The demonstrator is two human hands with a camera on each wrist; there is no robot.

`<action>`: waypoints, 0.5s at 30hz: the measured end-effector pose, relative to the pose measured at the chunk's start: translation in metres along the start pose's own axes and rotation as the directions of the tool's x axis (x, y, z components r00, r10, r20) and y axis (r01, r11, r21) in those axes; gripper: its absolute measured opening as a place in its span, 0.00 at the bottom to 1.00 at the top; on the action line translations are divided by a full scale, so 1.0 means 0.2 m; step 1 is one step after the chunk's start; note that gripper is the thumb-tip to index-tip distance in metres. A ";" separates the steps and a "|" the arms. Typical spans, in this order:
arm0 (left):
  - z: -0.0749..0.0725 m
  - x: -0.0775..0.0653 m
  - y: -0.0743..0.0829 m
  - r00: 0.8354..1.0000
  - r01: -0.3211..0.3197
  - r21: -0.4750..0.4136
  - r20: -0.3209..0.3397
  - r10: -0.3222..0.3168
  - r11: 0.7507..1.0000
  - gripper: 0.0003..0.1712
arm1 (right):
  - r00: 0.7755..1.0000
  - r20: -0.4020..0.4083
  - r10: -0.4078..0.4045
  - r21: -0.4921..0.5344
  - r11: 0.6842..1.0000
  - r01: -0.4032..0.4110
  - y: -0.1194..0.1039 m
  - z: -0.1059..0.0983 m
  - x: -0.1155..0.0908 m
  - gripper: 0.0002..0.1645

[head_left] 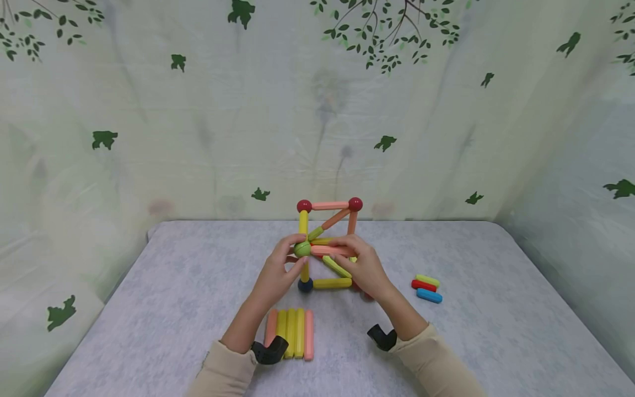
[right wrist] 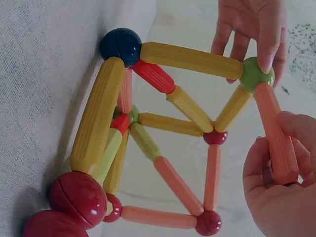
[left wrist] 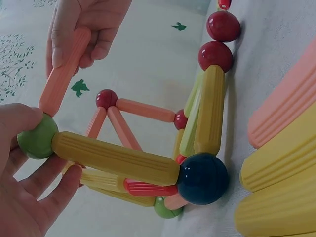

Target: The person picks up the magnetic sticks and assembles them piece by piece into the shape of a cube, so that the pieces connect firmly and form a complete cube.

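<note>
My left hand [head_left: 279, 269] pinches a green ball [left wrist: 37, 136] at the near upper corner of a ball-and-stick frame. Between the thumb and fingers of my right hand [head_left: 366, 268] is a pink stick [right wrist: 275, 136], its far end touching that green ball. A yellow stick [left wrist: 116, 157] runs from the green ball down to a dark blue ball [left wrist: 202, 178] on the table. Behind it, the frame has red balls [head_left: 355, 204] on top, joined by a pink stick [head_left: 329, 205], with a diagonal of pink and light green pieces below. My right hand partly hides the frame in the head view.
Several yellow and pink sticks [head_left: 300, 333] lie in a row near my left forearm. To the right are three short sticks: light green [head_left: 428, 280], red [head_left: 424, 285] and blue [head_left: 429, 296]. A leaf-patterned curtain [head_left: 223, 110] hangs behind the table [head_left: 198, 264].
</note>
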State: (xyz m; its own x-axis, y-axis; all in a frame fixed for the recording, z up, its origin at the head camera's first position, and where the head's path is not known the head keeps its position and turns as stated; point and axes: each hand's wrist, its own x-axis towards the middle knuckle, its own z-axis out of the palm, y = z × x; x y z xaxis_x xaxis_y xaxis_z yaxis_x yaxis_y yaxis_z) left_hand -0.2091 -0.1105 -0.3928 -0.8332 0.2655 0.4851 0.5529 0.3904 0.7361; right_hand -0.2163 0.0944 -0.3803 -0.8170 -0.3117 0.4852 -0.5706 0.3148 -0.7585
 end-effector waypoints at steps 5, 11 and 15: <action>0.03 0.02 -0.01 0.998 -0.059 0.125 -0.020 0.062 0.990 0.25 | 0.999 -0.003 0.036 0.057 0.998 -0.035 0.02 0.00 0.01 0.15; 0.09 0.06 0.01 0.987 -0.111 0.184 -0.097 0.130 0.977 0.15 | 0.995 0.010 0.096 0.080 0.992 -0.097 -0.01 -0.04 -0.01 0.22; 0.09 0.06 0.01 0.985 -0.090 0.205 -0.127 0.117 0.975 0.14 | 0.988 -0.016 0.154 0.039 0.987 -0.153 0.01 -0.10 -0.07 0.33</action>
State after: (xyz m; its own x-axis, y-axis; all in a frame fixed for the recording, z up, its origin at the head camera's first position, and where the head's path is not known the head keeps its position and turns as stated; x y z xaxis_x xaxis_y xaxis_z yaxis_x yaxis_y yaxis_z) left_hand -0.2174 -0.0903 -0.3947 -0.7567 0.1958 0.6238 0.6148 0.5375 0.5771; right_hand -0.2085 0.1183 -0.3801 -0.8963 -0.2455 0.3693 -0.4349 0.3241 -0.8401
